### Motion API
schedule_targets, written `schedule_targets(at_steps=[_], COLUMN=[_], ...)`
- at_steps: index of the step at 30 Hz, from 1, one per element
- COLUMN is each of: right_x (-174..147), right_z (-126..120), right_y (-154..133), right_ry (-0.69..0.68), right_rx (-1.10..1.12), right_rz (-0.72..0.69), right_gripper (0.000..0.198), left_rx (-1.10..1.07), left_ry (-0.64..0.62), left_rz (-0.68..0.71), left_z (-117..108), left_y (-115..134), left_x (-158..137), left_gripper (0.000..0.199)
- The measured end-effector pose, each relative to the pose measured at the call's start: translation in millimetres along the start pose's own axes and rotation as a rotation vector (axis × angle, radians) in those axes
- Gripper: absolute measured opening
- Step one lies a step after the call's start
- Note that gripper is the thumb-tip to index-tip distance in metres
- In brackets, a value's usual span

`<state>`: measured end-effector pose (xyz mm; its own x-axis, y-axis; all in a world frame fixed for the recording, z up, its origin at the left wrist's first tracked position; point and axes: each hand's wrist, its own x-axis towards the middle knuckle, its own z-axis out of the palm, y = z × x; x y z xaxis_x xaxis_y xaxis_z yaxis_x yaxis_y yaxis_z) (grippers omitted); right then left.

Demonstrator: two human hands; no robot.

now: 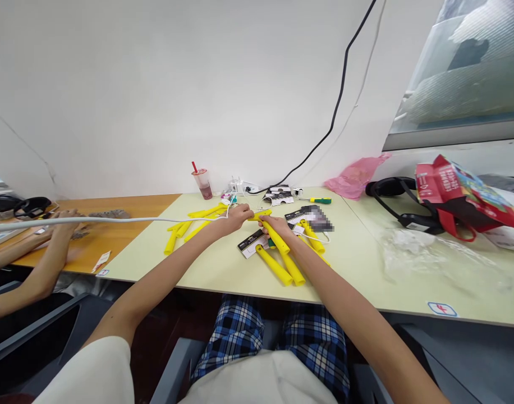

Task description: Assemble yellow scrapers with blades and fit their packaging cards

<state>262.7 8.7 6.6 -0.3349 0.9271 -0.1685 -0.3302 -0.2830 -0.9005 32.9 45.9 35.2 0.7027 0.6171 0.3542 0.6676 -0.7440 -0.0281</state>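
My left hand point(239, 219) is closed on one end of a short yellow plastic piece point(262, 214) above the middle of the table. Close beside it, my right hand point(279, 225) grips a longer yellow tube point(276, 234), its upper end against that piece; whether they are joined I cannot tell. Below the right hand lie more loose yellow tubes point(274, 266) and a black-and-white printed card point(249, 244), with something green partly hidden by the fingers. Another heap of yellow tubes point(171, 242) lies left of my left forearm.
Along the wall stand a drink cup with a red straw point(204, 185) and a power strip point(251, 187). A screwdriver point(320, 200), pink bag point(358, 177), headset point(417, 221) and clear plastic point(412, 252) lie rightward. A white cable crosses the left side; another person's arms point(50, 252) are there.
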Motion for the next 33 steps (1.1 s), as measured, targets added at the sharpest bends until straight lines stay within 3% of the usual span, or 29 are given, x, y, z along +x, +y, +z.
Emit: schedule_targets(at_steps=[9,15,18,22,27,33], right_x=[1,6,5,3,7,7], right_z=[-5,-2,0,0,-1,-1], right_y=[2,6,7,6,7,6], right_ry=[-0.002,-0.015,-0.02,-0.024,-0.037,-0.061], right_rx=[0.016,0.013,0.009,-0.015,-0.02,-0.014], right_rz=[-0.035,-0.033,-0.045,-0.039,-0.031,-0.031], right_gripper=[0.018,0.018,0.017,0.02,0.026,0.029], left_rx=[-0.132,-0.396,-0.49,-0.576,-0.642,-0.65], left_ry=[0.089,0.246,0.234,0.117,0.111,0.108], left_rz=[0.021,-0.18,-0.249,-0.245,-0.287,-0.301], left_z=[-9,-26,-24,-9,4,5], left_y=[10,33,40,34,19,17], left_x=[-16,3,25,45,46,44], left_gripper=[0.044,0.029,0.031,0.031,0.037,0.041])
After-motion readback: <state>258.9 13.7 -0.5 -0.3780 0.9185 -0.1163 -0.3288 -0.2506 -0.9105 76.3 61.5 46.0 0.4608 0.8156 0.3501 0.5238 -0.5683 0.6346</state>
